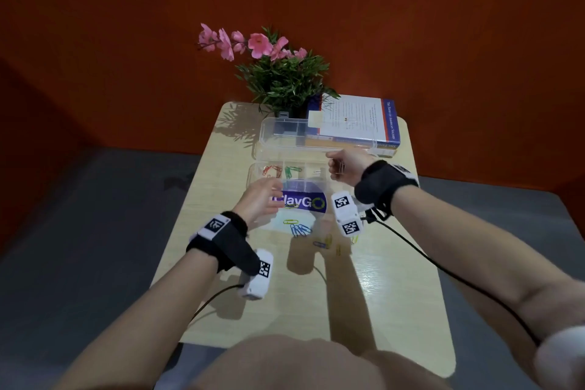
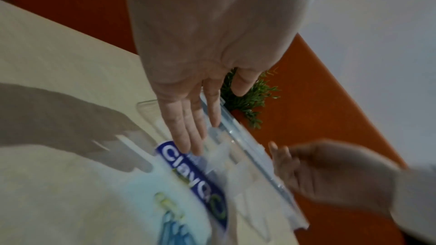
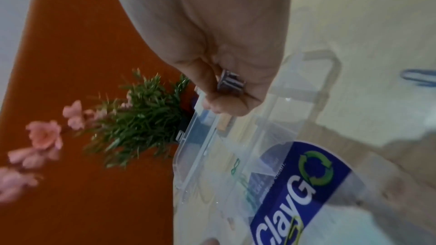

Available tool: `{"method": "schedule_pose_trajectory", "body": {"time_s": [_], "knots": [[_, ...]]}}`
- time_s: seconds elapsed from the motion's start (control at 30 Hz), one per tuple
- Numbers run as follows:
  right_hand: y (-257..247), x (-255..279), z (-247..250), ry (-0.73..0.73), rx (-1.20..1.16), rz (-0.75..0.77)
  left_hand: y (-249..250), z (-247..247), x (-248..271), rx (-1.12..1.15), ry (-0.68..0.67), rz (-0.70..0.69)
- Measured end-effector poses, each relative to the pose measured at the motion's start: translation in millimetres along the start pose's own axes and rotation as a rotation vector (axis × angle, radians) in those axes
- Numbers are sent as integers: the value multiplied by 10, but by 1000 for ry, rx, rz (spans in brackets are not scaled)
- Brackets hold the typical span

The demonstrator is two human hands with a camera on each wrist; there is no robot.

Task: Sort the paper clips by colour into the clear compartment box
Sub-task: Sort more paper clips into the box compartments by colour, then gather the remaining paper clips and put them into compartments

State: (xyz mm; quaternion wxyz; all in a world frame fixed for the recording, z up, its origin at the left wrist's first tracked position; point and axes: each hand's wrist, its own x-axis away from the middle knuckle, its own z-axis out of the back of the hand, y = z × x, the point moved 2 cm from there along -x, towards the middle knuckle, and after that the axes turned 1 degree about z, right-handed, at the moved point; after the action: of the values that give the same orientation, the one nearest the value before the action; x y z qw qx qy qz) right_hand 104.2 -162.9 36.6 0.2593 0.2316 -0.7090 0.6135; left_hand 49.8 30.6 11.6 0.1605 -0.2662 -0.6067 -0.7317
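The clear compartment box (image 1: 254, 168) stands mid-table with its lid (image 1: 281, 133) swung open behind. Red clips (image 1: 273, 170) and green clips (image 1: 292, 170) lie in separate left compartments, and a pale clip (image 1: 316, 171) lies further right. My right hand (image 1: 335, 166) hovers over the box's right end, fingers curled around a few silver clips (image 3: 230, 81). My left hand (image 1: 274, 197) is flat with straight fingers (image 2: 188, 137) at the box's front edge, holding nothing. Blue clips (image 1: 300, 229) and yellow clips (image 1: 288, 222) lie loose on the table in front.
A blue "ClayGo" sticker (image 1: 304, 201) marks the table under the box front. A potted plant with pink flowers (image 1: 278, 73) and a stack of books (image 1: 354, 123) stand behind the lid. More loose clips (image 1: 323, 244) lie nearer me. Cables trail from both wrists.
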Motion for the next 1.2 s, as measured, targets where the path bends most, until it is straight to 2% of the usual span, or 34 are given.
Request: {"method": "schedule_pose_trajectory", "body": {"time_s": [0.13,0.23,0.33,0.43,0.5,0.57,0.63,0.73,0.87,1.03,1.13,1.2], "knots": [[-103,-165,-139,79,135,42,-189,-58,7,-107,56,22],[-129,-165,-143,55,337,103,-268,-95,-53,-354,86,-44],[-51,-59,-127,91,536,235,-280,-124,-110,-650,113,-126],[213,95,-135,140,710,383,-280,-144,-157,-775,147,-165],[422,178,-136,135,876,446,-291,-165,-192,-840,126,-203],[573,253,-122,203,1030,538,-299,-195,-215,-945,65,-258],[663,328,-121,220,1101,634,-311,-220,-236,-1041,28,-299],[767,340,-80,177,1148,669,-328,-227,-293,-1082,32,-353],[797,314,9,146,1117,616,-333,-223,-335,-1080,41,-368],[567,234,41,89,1131,604,-331,-213,-370,-1078,62,-354],[507,280,69,146,1140,694,-343,-220,-380,-1099,75,-391],[600,344,97,169,1125,684,-343,-228,-387,-1122,90,-446]]}}
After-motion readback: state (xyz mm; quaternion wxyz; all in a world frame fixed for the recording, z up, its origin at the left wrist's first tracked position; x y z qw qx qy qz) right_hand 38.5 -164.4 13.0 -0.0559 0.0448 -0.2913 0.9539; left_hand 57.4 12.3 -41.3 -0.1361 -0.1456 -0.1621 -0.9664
